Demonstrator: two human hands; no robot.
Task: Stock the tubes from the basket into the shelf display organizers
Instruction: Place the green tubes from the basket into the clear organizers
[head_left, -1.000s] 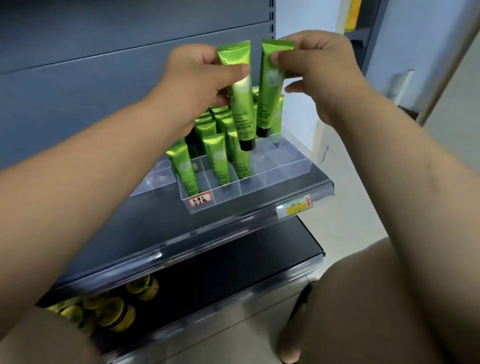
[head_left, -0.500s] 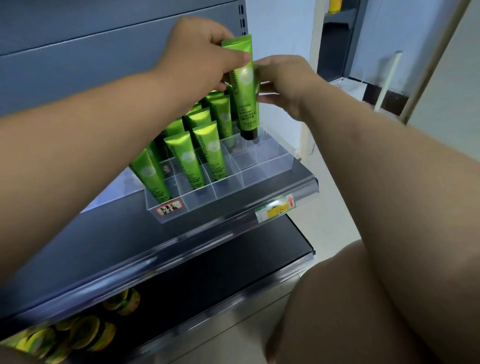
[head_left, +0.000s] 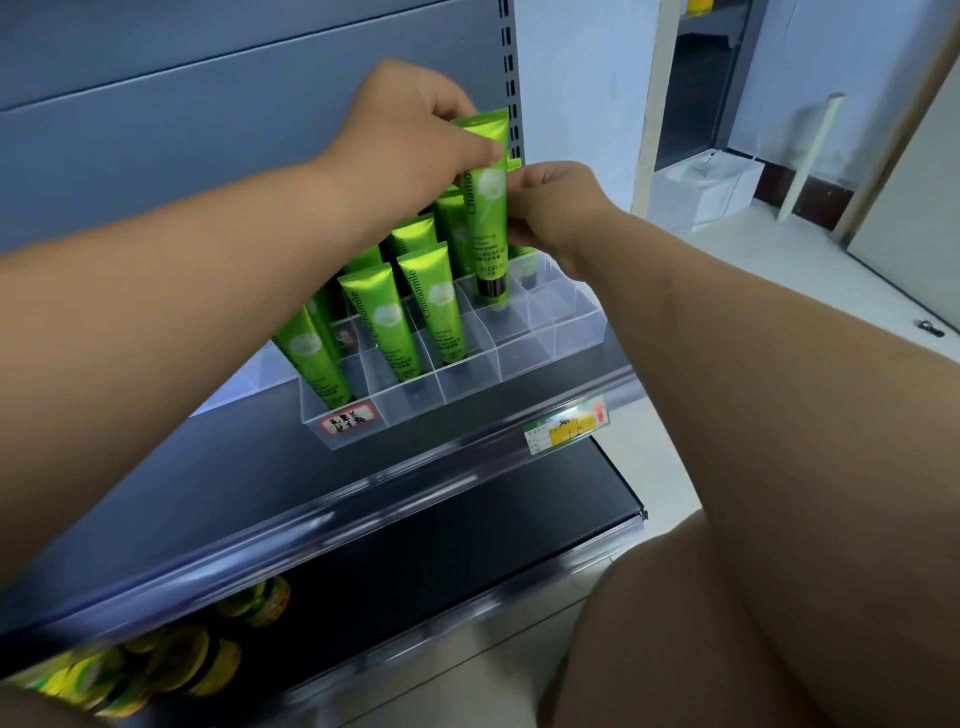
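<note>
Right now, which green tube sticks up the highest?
The tube pinched near its top by the left grip, black cap pointing down. The other tubes sit lower, standing in the clear organizer.

- Left hand grips a green tube near its crimped top, cap down over the clear organizer.
- Right hand holds a second tube, mostly hidden, just behind the first.
- Stocked tubes fill the organizer's left columns.
- The organizer sits on the shelf, which has a price tag on its front rail.
- Round tins lie on the level below.
</note>
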